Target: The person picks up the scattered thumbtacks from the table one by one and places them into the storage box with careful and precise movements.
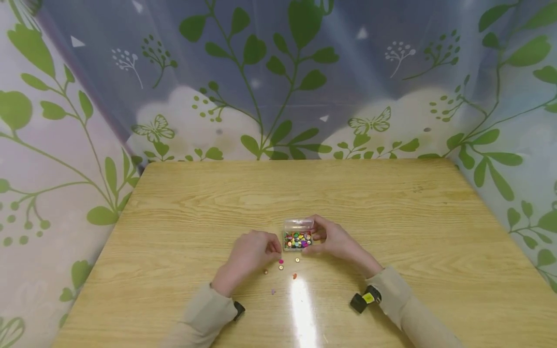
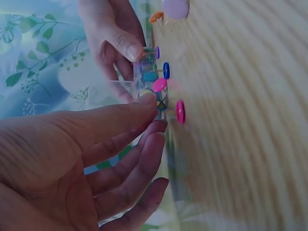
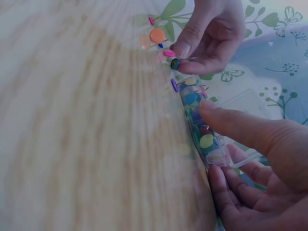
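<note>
A small clear plastic box [image 1: 292, 250] of colourful thumbtacks stands on the wooden table, its clear lid [image 1: 298, 224] raised at the far side. My right hand [image 1: 337, 241] grips the box from its right, thumb along the near wall and the other fingers behind. To the left of the box, my left hand [image 1: 252, 253] pinches a teal thumbtack [image 3: 174, 63] between thumb and index finger, with the remaining fingers loosely bent. Just below those fingertips lies a pink thumbtack [image 1: 281, 261] on the table.
Nearer me, loose thumbtacks are scattered: an orange one [image 1: 294, 276], a pale purple one [image 1: 273, 291] and several showing brassy undersides, such as this thumbtack [image 1: 297, 260]. The table [image 1: 196, 193] meets a leaf-patterned curtain [image 1: 278, 96] at the back. Both wrists carry black straps.
</note>
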The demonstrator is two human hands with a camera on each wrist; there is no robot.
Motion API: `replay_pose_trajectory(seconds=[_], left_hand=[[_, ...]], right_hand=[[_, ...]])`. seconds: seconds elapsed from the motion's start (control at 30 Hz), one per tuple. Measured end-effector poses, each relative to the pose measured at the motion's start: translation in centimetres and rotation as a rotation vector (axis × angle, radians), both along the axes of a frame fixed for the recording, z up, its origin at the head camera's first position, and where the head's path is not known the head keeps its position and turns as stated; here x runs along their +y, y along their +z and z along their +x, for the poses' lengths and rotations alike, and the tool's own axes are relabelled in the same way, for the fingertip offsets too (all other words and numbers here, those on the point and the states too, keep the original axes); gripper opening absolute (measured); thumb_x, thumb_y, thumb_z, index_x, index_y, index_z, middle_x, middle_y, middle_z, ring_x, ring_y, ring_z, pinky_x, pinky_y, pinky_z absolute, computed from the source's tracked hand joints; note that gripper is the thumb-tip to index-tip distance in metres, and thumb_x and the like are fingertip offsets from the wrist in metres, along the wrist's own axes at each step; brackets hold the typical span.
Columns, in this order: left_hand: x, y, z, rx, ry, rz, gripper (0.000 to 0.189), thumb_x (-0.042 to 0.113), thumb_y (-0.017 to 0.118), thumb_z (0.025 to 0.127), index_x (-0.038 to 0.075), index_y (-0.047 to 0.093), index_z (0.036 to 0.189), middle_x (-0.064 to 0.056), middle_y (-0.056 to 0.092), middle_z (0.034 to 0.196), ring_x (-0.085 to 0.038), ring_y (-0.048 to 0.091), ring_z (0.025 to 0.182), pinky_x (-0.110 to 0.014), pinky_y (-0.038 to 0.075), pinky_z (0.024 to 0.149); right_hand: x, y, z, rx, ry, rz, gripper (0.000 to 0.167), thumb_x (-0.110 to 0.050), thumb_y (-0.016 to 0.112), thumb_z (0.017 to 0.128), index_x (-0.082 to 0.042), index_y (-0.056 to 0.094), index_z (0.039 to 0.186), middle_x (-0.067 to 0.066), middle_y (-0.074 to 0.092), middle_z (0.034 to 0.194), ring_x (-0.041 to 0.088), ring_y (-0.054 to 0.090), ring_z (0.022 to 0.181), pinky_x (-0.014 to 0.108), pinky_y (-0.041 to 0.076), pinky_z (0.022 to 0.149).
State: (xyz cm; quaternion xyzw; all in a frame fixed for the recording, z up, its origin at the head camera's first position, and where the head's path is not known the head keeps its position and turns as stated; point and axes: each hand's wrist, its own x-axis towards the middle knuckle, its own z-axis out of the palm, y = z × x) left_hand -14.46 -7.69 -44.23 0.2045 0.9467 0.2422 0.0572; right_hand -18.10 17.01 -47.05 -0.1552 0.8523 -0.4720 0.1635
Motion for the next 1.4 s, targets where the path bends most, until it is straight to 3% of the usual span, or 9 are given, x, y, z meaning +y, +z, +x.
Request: replay_pose_trajectory(seconds=[0.4, 0.63, 0.77, 1.07, 1.4], left_hand=[[0.5, -0.3, 0.1, 0.034, 0.005, 0.028, 0.006, 0.017, 0.075, 0.091, 0.017, 0.075, 0.085, 0.007, 0.070, 0.075, -0.003, 0.056, 0.061, -0.024, 0.050, 0.060], [0.4, 0.4, -0.1, 0.140, 0.045, 0.051, 0.009, 0.012, 0.071, 0.091, 0.018, 0.074, 0.084, 0.006, 0.069, 0.073, -0.005, 0.054, 0.058, -0.022, 0.046, 0.054], [0.9, 0.9, -0.4, 0.165, 0.046, 0.088, 0.006, 0.016, 0.073, 0.092, 0.019, 0.075, 0.087, 0.006, 0.071, 0.076, -0.004, 0.056, 0.060, -0.020, 0.044, 0.052], [2.4, 1.6, -0.8, 0.184, 0.038, 0.149, 0.006, 0.022, 0.076, 0.091, 0.017, 0.075, 0.091, 0.004, 0.076, 0.083, -0.005, 0.060, 0.060, -0.017, 0.042, 0.047], [2.6, 1.7, -1.0, 0.201, 0.004, 0.192, 0.007, 0.020, 0.075, 0.093, 0.019, 0.077, 0.100, 0.006, 0.075, 0.087, -0.008, 0.067, 0.071, -0.018, 0.047, 0.052]], right_hand=[[-0.1, 0.0, 0.1, 0.002, -0.012, 0.014, 0.066, -0.019, 0.091, 0.075, -0.016, 0.058, 0.131, 0.012, 0.061, 0.117, 0.030, 0.064, 0.109, 0.049, 0.052, 0.099], [-0.1, 0.1, 0.0, 0.009, -0.006, 0.004, 0.068, -0.018, 0.091, 0.074, -0.014, 0.057, 0.134, 0.011, 0.061, 0.116, 0.028, 0.064, 0.108, 0.049, 0.052, 0.100], [0.0, 0.1, 0.0, 0.015, -0.001, -0.001, 0.068, -0.018, 0.091, 0.075, -0.013, 0.057, 0.134, 0.011, 0.060, 0.115, 0.029, 0.064, 0.108, 0.048, 0.053, 0.099], [0.0, 0.0, 0.0, 0.018, 0.014, 0.007, 0.067, -0.021, 0.091, 0.076, -0.015, 0.058, 0.134, 0.010, 0.059, 0.114, 0.026, 0.063, 0.106, 0.047, 0.053, 0.097], [0.0, 0.1, 0.0, 0.020, 0.021, 0.001, 0.065, -0.020, 0.090, 0.077, -0.016, 0.058, 0.133, 0.011, 0.059, 0.115, 0.027, 0.063, 0.106, 0.048, 0.052, 0.099]])
